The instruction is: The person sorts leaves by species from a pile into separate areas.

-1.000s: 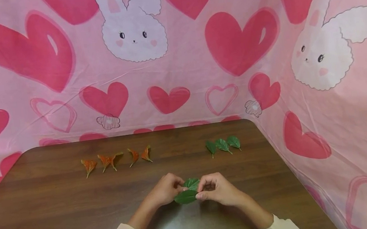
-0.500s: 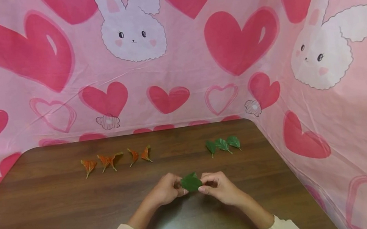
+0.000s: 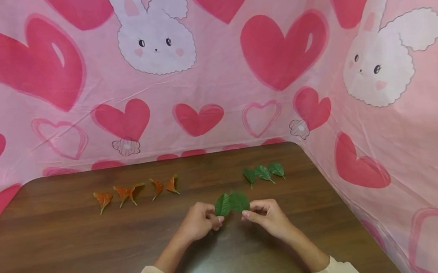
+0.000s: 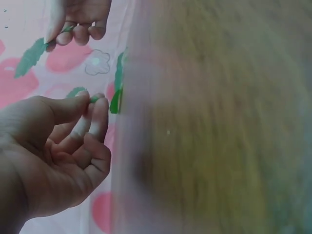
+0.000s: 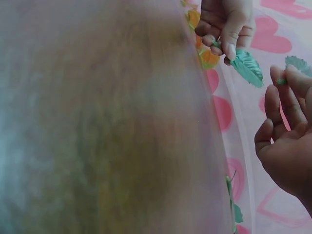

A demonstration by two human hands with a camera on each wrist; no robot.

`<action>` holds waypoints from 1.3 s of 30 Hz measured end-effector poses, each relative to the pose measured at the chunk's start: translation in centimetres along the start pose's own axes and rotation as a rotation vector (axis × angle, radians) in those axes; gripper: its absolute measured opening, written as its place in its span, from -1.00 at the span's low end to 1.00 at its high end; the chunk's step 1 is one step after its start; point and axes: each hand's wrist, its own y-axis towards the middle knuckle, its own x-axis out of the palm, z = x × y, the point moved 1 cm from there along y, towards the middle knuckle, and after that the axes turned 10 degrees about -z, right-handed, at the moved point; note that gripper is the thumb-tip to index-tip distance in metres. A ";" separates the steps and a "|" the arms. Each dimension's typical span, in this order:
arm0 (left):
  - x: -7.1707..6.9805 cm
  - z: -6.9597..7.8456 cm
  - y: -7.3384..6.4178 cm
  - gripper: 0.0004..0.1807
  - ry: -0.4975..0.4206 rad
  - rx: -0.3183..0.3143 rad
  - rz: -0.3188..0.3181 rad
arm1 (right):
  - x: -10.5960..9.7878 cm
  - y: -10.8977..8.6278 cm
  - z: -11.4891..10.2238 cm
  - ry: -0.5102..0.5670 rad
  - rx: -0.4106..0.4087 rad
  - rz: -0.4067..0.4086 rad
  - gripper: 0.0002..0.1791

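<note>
Above the table, my left hand [image 3: 200, 220] pinches one green leaf [image 3: 222, 205] by its stem between thumb and fingers. My right hand [image 3: 270, 217] pinches a second green leaf [image 3: 240, 201] the same way. Both leaves stand side by side with tips pointing up; in the head view their edges meet, and whether they touch I cannot tell. The right wrist view shows the toothed edge and ribs of the left-hand leaf [image 5: 247, 67]. Seen from the left wrist, the right-hand leaf [image 4: 30, 58] juts from the fingertips, while most of the left-hand leaf [image 4: 75, 91] is hidden.
Several curled orange leaves [image 3: 173, 185] lie in a row at the table's back left. Three green leaves [image 3: 263, 173] lie at its back right. A pink cloth [image 3: 220, 77] with hearts and rabbits hangs behind and right of the brown wooden table [image 3: 93, 252].
The two leaves overlapped between my hands; now they are spread side by side with their tips up. Both hands have moved slightly apart. The rows of leaves on the table stay as they were.
</note>
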 end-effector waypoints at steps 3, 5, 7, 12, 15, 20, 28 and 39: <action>0.1 -0.1 0.1 -0.84 -0.020 -0.003 0.004 | -0.1 0.0 0.3 -0.021 0.010 0.041 -0.84; 0.1 0.0 0.2 -0.83 -0.027 -0.006 0.010 | -0.2 0.0 0.5 -0.028 0.014 0.068 -0.84; 0.2 0.0 0.3 -0.83 -0.029 -0.012 0.014 | -0.3 0.0 0.7 -0.032 0.019 0.094 -0.84; 0.5 0.0 0.6 -0.87 -0.058 -0.044 0.003 | -0.5 0.0 0.9 -0.032 0.052 0.136 -0.85; 0.6 0.0 0.8 -0.90 -0.098 -0.071 0.013 | -0.8 0.0 1.0 -0.036 0.073 0.156 -0.83; 0.8 0.3 1.1 -0.89 -0.138 -0.108 0.061 | -1.2 -0.1 1.4 -0.055 0.078 0.196 -0.83; 1.0 0.5 1.9 -0.81 -0.141 -0.100 0.104 | -2.0 -0.2 2.0 -0.082 0.075 0.262 -0.86; 1.4 0.7 2.8 -0.89 -0.157 -0.091 0.099 | -3.4 -0.4 2.6 -0.082 0.155 0.357 -0.89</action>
